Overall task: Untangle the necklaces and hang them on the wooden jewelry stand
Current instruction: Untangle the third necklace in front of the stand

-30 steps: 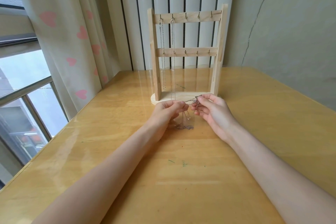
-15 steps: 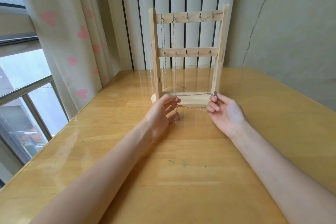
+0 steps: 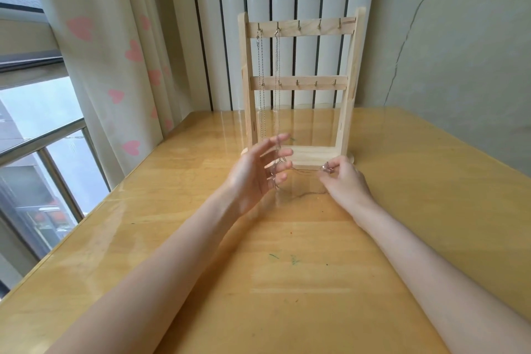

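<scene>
stand: pale wood, upright on table | two chains: hanging, left top hooks | loose chain: slack between hands

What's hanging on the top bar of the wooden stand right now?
Two silver chains hang from the two leftmost hooks of the stand; the other three top hooks are bare. Their lower ends drop behind the left hand, so I can't see them.

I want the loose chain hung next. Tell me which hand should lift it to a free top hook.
Probably the right hand: it pinches one end of the chain, below the three free top hooks of the stand. The left hand is spread open, chain draped across its fingers.
</scene>
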Available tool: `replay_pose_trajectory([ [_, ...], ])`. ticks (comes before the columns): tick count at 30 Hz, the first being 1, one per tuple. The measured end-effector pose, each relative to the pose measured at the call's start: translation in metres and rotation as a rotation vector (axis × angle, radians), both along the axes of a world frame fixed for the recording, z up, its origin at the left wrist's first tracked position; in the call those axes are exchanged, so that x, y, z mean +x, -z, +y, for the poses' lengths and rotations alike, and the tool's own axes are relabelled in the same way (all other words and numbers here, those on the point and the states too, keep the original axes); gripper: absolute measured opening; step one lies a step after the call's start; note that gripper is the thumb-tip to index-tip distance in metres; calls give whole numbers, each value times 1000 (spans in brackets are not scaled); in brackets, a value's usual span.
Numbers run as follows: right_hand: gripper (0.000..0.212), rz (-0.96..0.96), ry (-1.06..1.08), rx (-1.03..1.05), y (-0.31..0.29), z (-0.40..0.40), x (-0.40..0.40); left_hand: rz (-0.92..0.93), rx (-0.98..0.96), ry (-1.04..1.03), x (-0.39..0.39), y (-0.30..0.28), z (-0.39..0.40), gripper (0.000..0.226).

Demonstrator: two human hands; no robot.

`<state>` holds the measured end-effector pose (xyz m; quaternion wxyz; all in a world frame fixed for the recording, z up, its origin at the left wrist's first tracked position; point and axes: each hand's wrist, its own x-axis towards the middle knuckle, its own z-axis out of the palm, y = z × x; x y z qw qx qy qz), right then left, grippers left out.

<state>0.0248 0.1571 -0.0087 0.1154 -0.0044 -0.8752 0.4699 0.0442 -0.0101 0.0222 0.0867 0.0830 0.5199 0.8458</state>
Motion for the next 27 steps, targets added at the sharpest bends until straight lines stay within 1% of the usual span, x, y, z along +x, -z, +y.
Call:
replay_pose_trajectory([
  [1, 30, 54, -4, 67, -1, -1, 1, -7, -72, 41, 2, 0, 1, 34],
  [3, 39, 166, -71, 105, -6, -5, 3, -28, -152, 134, 5, 1, 4, 43],
  [6, 39, 215, -141, 143, -10, -11, 6, -28, -231, 224, 7, 0, 5, 50],
  [7, 37, 212, -166, 100, -10, -12, 7, -31, -242, 244, 8, 0, 6, 51],
  [8, 34, 195, -208, -11, -10, -12, 8, -32, -251, 259, 8, -1, 6, 52],
  [10, 29, 118, -323, -312, -15, -11, 12, -24, -271, 275, 8, 0, 6, 53],
  [11, 29, 88, -373, -411, -17, -10, 12, -19, -273, 279, 8, 0, 5, 53],
  [13, 30, 44, -447, -513, -20, -9, 13, -22, -256, 289, 7, -1, 4, 52],
  [14, 29, 23, -466, -531, -20, -9, 14, -29, -246, 293, 6, -1, 3, 53],
  [16, 25, -4, -444, -509, -18, -10, 14, -40, -233, 277, 4, 0, 0, 53],
  [18, 21, 15, -387, -535, -17, -7, 13, -54, -238, 227, 0, 3, -2, 52],
  [20, 20, 51, -289, -643, -19, 0, 10, -74, -274, 155, -3, 6, -5, 45],
  [23, 23, 90, -145, -796, -19, 10, 6, -71, -381, 64, -2, 9, -5, 25],
  [25, 22, 73, -125, -843, -19, 10, 5, -48, -419, 46, -1, 11, -4, 14],
  [27, 15, 9, -175, -801, -19, 7, 6, -21, -404, 37, 0, 12, -3, 11],
])
